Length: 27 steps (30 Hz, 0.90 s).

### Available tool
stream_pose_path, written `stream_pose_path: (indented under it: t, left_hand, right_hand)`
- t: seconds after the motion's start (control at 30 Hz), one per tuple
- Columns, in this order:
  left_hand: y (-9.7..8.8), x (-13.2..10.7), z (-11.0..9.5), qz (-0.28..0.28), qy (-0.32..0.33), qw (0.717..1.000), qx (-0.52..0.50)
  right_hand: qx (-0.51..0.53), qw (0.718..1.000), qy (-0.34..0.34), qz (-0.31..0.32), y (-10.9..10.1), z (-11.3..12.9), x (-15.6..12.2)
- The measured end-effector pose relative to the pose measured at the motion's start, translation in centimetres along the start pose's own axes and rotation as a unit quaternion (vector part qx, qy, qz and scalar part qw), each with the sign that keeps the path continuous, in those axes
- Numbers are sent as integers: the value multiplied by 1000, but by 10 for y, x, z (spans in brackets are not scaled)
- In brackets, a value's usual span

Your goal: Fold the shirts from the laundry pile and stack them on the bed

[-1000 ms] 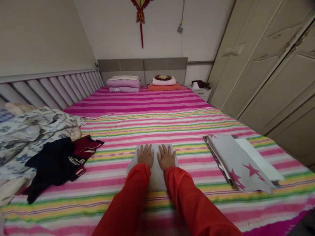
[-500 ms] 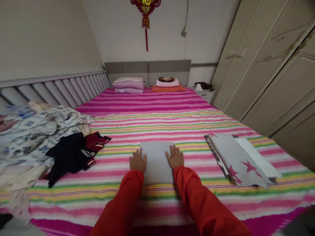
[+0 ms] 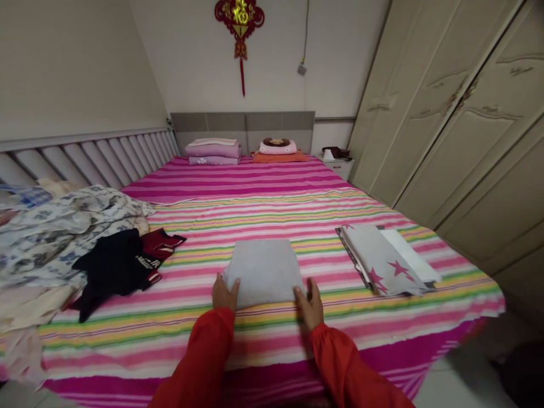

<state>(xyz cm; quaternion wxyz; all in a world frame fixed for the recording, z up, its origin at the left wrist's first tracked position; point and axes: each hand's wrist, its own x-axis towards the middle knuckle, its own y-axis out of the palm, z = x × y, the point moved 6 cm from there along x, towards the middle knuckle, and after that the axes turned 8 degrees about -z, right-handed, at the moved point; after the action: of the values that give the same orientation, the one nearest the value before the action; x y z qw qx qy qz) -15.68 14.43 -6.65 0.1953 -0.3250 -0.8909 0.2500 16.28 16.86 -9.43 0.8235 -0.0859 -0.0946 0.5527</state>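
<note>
A grey cloth point(image 3: 266, 269), folded into a flat rectangle, lies on the striped bedspread in front of me. At its near left corner is my left hand point(image 3: 225, 294), thumb on top and fingers around the side edge. My right hand point(image 3: 311, 303) takes the near right corner in the same way, its thumb against the edge. The fingertips under the cloth are partly hidden. To the right rests a stack of folded cloths point(image 3: 382, 260), the top one grey with dark pink stars.
On the left of the bed point(image 3: 255, 218) are a dark navy and red garment point(image 3: 119, 260) and a heap of flower-patterned fabric point(image 3: 85, 221). Folded bedding point(image 3: 215, 150) and a pink pillow point(image 3: 277, 147) sit by the headboard. A wardrobe point(image 3: 446, 113) lines the right side.
Both hands, flat on the cloth's sides before, have drawn back to its near corners with thumbs and fingers around the edges. The view has turned slightly right.
</note>
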Motion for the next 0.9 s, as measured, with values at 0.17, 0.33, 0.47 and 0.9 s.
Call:
stream_pose_path:
  t: [0.17, 0.33, 0.47, 0.9]
  left_hand:
    - [5, 18, -3, 73, -107, 990, -59]
    - [15, -3, -17, 167, -195, 953, -164]
    - [21, -57, -29, 216, -292, 879, -310]
    - [5, -142, -36, 328, -206, 842, -375]
  right_hand:
    - [139, 972, 190, -1, 6, -16, -43]
    - [296, 869, 358, 169, 49, 6, -71]
    - [352, 814, 412, 209, 59, 27, -74]
    - [324, 850, 322, 263, 4, 47, -34]
